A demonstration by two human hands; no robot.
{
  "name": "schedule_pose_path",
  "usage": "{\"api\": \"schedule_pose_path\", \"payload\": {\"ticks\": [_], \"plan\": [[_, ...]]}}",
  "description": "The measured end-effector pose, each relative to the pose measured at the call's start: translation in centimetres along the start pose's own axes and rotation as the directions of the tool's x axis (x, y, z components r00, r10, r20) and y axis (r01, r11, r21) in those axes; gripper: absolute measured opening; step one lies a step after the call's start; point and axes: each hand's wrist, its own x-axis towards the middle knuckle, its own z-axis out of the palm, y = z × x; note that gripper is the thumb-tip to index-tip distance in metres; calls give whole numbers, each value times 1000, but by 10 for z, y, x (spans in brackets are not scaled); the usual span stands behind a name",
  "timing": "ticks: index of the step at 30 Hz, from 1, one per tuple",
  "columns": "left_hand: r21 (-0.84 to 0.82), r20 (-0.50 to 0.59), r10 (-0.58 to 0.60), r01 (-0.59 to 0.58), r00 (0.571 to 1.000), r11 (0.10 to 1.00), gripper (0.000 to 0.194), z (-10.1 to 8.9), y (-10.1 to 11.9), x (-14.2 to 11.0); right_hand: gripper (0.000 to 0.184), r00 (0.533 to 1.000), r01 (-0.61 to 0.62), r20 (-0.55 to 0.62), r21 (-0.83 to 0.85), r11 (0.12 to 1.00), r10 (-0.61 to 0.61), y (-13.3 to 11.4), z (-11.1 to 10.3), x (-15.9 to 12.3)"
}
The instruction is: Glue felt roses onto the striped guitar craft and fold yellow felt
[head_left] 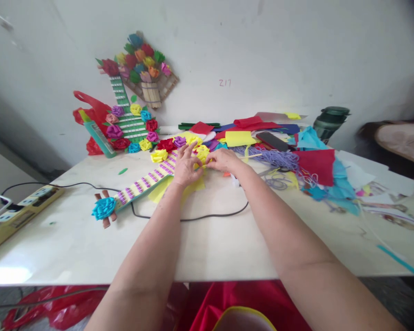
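Note:
My left hand (186, 166) is closed in a pinch at yellow crepe paper (203, 154), with some fingers raised. Close beside it, my right hand (224, 161) grips a thin wooden stick (251, 156), whose pale end juts out to the right. Where the stick meets the paper is hidden by my fingers. Under and behind my left hand lies a guitar-shaped craft (138, 186) with a yellow neck, purple stripes and a blue paper flower (104, 208) at its head. Yellow, red and purple paper flowers (165, 145) sit at its far end. A yellow sheet (162, 189) lies below my left wrist.
A green flower-trimmed guitar craft (131, 124) leans on the wall beside a glue bottle (99, 139). Paper sheets (313, 163), purple string (276, 157), a phone (272, 141) and a dark bottle (329, 123) fill the right. A black cable (214, 216) crosses from a power strip (24, 214).

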Motion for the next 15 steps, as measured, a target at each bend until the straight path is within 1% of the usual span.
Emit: {"api": "schedule_pose_path", "payload": {"ticks": [7,15], "plan": [[-2,6,14,-14,1000,1000,10,2,-2,-1,26,998,43,-35,-52,998,-45,-2,9,4],[-17,29,5,-5,1000,1000,11,3,-2,-1,27,999,48,17,-102,994,-46,-7,6,1]]}}
